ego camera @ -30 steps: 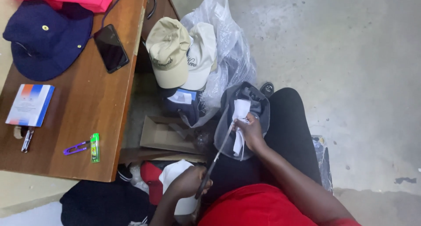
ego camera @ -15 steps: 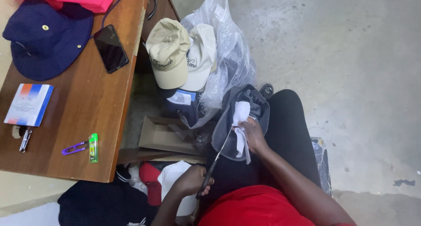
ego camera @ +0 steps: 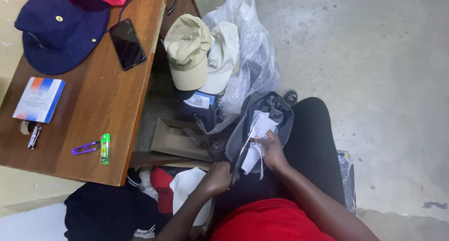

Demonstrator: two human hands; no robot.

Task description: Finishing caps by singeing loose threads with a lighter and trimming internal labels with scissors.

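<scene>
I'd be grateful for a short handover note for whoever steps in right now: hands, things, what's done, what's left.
Left hand: closed on the handle of the scissors, blades pointing up into the work.
Right hand: pinching the white lining inside the grey cap, which rests on the lap.
Nearby: two beige caps stacked on a clear plastic bag; navy hat, phone and purple snips on the wooden table.
Done: cannot tell how much is trimmed.
Left: the cutting at the white lining looks unfinished.
</scene>
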